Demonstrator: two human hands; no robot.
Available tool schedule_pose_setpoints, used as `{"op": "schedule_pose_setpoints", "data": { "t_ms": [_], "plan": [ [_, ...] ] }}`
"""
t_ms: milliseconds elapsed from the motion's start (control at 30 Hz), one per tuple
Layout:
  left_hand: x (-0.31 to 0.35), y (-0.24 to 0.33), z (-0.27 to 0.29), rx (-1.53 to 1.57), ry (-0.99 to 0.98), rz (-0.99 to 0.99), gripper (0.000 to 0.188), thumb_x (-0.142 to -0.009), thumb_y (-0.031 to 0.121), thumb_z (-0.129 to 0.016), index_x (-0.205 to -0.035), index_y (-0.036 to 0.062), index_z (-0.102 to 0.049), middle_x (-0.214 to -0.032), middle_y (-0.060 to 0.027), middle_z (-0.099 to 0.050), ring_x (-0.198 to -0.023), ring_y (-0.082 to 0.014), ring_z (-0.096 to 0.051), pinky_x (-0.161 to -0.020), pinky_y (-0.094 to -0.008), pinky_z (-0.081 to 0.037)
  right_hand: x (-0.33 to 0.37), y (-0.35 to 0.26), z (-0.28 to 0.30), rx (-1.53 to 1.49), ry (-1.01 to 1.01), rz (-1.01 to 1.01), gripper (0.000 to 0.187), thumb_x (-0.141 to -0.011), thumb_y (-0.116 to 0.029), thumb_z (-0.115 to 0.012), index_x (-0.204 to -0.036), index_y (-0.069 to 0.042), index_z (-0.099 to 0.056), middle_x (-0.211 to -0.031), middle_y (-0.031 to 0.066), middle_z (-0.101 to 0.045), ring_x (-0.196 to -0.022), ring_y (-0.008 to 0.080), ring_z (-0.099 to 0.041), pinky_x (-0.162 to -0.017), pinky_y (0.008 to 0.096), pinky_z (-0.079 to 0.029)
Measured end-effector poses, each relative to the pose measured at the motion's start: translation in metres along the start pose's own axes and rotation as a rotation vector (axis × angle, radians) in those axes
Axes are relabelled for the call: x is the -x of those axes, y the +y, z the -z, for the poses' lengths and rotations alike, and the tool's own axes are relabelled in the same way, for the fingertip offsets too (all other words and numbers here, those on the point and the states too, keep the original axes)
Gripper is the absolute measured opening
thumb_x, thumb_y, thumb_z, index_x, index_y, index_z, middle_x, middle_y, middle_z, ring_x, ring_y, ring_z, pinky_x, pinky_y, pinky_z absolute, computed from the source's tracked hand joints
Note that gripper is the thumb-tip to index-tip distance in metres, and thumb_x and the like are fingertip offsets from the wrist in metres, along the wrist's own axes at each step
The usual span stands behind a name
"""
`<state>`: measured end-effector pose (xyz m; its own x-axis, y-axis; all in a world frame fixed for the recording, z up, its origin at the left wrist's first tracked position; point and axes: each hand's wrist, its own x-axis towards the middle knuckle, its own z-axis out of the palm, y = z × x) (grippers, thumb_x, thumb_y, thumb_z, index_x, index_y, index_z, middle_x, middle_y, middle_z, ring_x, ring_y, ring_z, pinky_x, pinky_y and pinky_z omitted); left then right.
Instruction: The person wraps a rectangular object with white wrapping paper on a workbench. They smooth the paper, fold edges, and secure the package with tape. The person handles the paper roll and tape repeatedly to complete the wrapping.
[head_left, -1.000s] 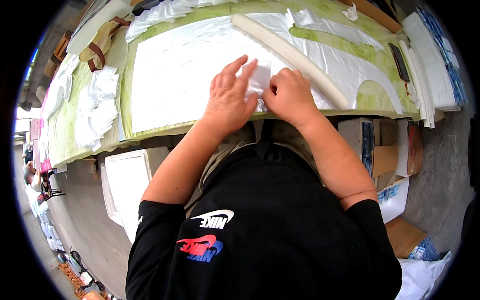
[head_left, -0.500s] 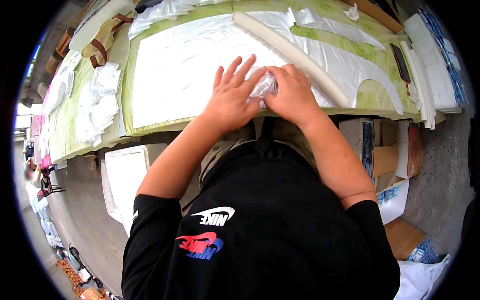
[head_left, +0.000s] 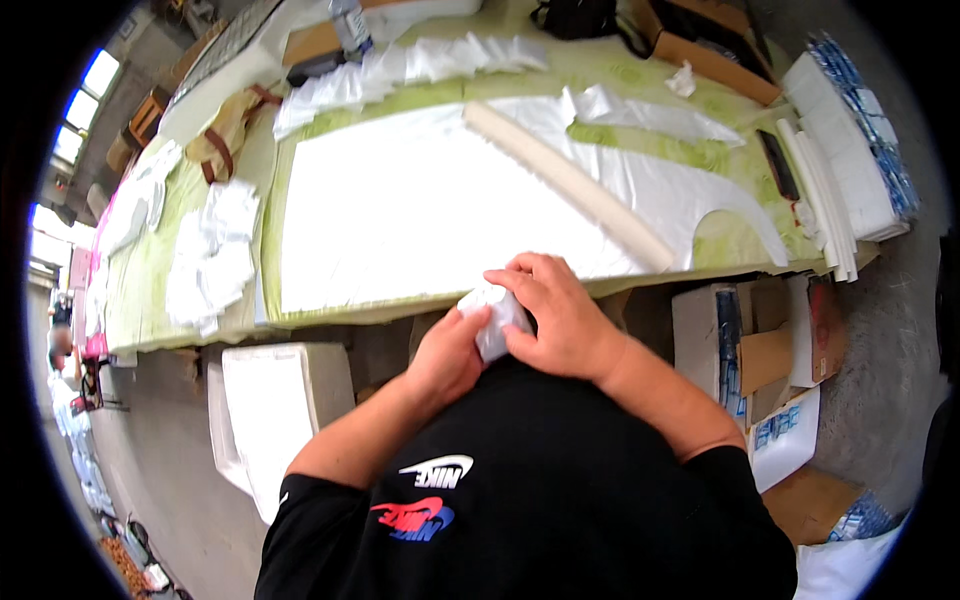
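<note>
Both hands at chest, off the desk (head_left: 330, 318) edge. Left hand (head_left: 447, 355) and right hand (head_left: 560, 320) pinch a small folded white packet (head_left: 497, 318) between them; fingers closed around it, right over the top. Risk, as judged: packet is held over the gap before the desk, so a loosened grip could drop it to the floor or undo the fold. Large white sheet (head_left: 420, 210) lies flat beyond.
</note>
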<state>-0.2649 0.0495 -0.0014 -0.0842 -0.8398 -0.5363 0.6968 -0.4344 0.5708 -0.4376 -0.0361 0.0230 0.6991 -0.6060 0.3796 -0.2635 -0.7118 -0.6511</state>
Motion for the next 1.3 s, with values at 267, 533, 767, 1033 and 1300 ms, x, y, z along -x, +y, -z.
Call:
{"op": "schedule_pose_setpoints", "data": {
  "t_ms": [267,533,767,1033,1300],
  "plan": [
    [-0.005,0.018,-0.023,-0.003,0.002,-0.181,0.024,-0.106,0.016,-0.055,-0.128,0.0065,-0.052,-0.121,-0.009,-0.062,-0.11,-0.0196,-0.062,-0.097,-0.0389,-0.052,-0.007,-0.005,0.002,-0.633,0.086,-0.484,0.042,-0.093,-0.007,-0.067,-0.133,-0.006,-0.053,-0.083,0.0066,-0.062,-0.074,0.0164,-0.059,-0.071,0.0314,-0.05],
    [-0.034,0.066,-0.018,0.012,0.113,-0.597,0.009,-0.104,0.01,-0.058,-0.113,0.0112,-0.058,-0.11,-0.0016,-0.063,-0.102,-0.0159,-0.06,-0.09,-0.0337,-0.051,-0.045,0.04,0.026,-0.53,0.339,-0.47,0.036,-0.092,-0.009,-0.072,-0.123,-0.003,-0.054,-0.086,0.0021,-0.059,-0.076,0.0105,-0.056,-0.072,0.0285,-0.051],
    [-0.051,0.075,0.02,-1.391,0.147,-1.226,0.025,-0.08,0.005,-0.076,-0.103,0.0081,-0.067,-0.103,-0.0093,-0.069,-0.1,-0.031,-0.065,-0.091,-0.0397,-0.048,-0.162,0.148,0.077,-0.479,0.555,-0.644,0.043,-0.084,-0.011,-0.079,-0.119,0.0,-0.056,-0.097,0.0072,-0.066,-0.082,0.0148,-0.061,-0.075,0.0296,-0.052],
    [-0.05,0.083,0.015,-1.468,0.028,-1.189,0.024,-0.077,0.004,-0.076,-0.098,0.0114,-0.067,-0.096,-0.0035,-0.07,-0.092,-0.0254,-0.066,-0.083,-0.039,-0.046,-0.277,0.264,0.091,-0.319,0.611,-0.777,0.043,-0.083,-0.017,-0.083,-0.117,-0.004,-0.061,-0.105,0.0058,-0.065,-0.091,0.0158,-0.06,-0.08,0.0316,-0.051],
    [-0.051,0.087,0.018,-1.426,-0.009,-1.172,0.028,-0.076,0.003,-0.076,-0.1,0.0136,-0.066,-0.095,-0.0007,-0.069,-0.088,-0.0228,-0.066,-0.084,-0.0384,-0.046,-0.3,0.3,0.075,0.143,0.365,-0.808,0.026,-0.083,-0.022,-0.081,-0.099,-0.005,-0.069,-0.091,0.0063,-0.071,-0.08,0.0172,-0.066,-0.072,0.0329,-0.054]
  ]
}}
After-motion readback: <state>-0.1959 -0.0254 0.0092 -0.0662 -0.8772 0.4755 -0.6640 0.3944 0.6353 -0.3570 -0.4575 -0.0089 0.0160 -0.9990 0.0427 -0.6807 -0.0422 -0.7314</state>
